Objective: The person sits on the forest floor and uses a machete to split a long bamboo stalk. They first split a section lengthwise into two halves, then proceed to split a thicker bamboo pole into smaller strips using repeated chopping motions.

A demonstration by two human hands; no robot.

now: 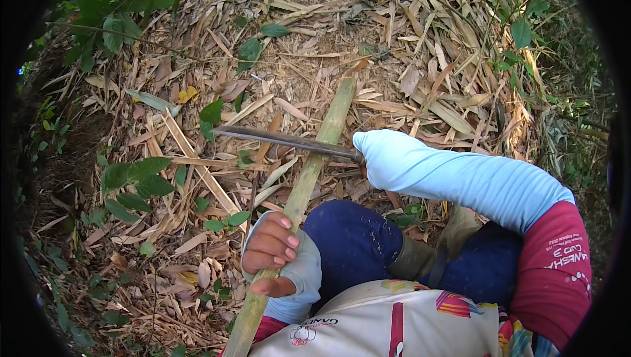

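Note:
A long pale-green bamboo stick (314, 160) runs from the lower middle up toward the top centre, over dry leaf litter. My left hand (271, 250), in a light-blue sleeve that covers the palm, grips its lower part, fingers wrapped around it. My right hand (365, 152) is hidden inside a light-blue sleeve and holds the handle of a long dark blade (282, 139). The blade lies across the stick at about its middle, with its tip pointing left.
Dry bamboo leaves and split strips (197, 166) cover the ground all around. Green-leaved plants (135, 183) grow at the left and top edges. My knee in dark-blue trousers (351, 242) is bent beside the stick, with patterned cloth (394, 317) below.

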